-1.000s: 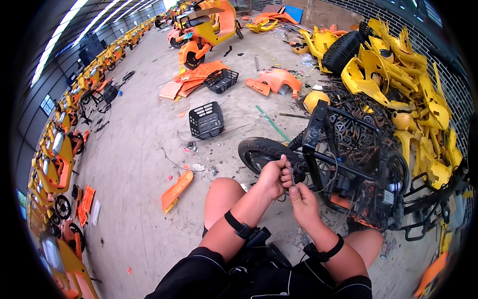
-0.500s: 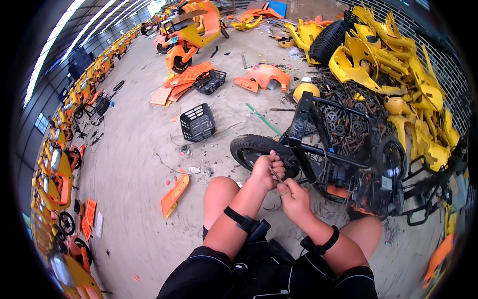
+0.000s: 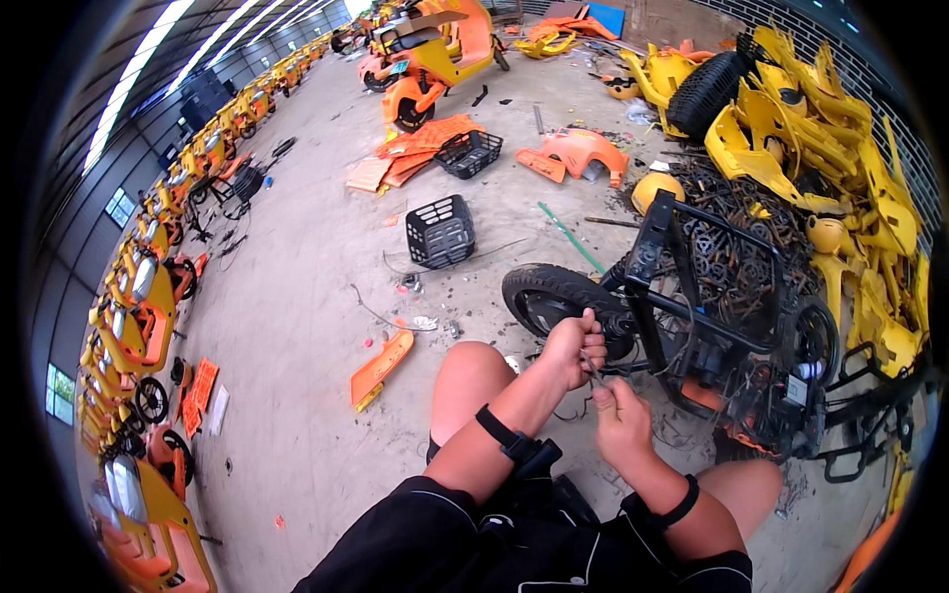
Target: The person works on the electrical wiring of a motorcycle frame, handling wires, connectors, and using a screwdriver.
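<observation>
Left hand and right hand pinched closed on thin greyish strand, maybe wire, hard to tell; black metal frame near.

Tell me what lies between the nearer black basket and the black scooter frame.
In the head view, a green strip and a thin wire lie on the floor between the basket and the frame.
</observation>
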A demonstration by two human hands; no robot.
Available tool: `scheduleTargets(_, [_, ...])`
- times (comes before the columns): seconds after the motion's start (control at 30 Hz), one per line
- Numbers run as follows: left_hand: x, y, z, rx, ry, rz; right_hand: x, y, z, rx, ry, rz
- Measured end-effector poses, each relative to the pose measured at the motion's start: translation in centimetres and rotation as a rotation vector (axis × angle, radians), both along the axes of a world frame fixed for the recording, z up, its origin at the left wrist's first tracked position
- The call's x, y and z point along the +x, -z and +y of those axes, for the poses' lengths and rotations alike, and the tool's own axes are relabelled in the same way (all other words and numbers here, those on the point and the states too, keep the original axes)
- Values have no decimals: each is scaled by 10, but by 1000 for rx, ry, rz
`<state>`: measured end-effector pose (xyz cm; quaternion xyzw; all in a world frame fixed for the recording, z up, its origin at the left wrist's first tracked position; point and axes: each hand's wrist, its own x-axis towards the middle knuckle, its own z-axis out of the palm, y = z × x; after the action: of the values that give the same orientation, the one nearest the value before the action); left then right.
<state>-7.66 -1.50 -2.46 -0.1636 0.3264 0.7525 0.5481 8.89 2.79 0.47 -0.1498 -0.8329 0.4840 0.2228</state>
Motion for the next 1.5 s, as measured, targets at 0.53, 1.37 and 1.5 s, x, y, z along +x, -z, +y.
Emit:
scheduleTargets(0.53, [-75, -32, -50, -47, -509, 588, 77, -25, 62, -359, 238, 236])
scheduleTargets(1.37, [52, -32, 6, -36, 515, 1919, 29, -15, 116, -1357, -477, 322])
scheduleTargets(1.5, [59, -34, 8, -59, 598, 2169, 25, -16, 116, -1310, -443, 288])
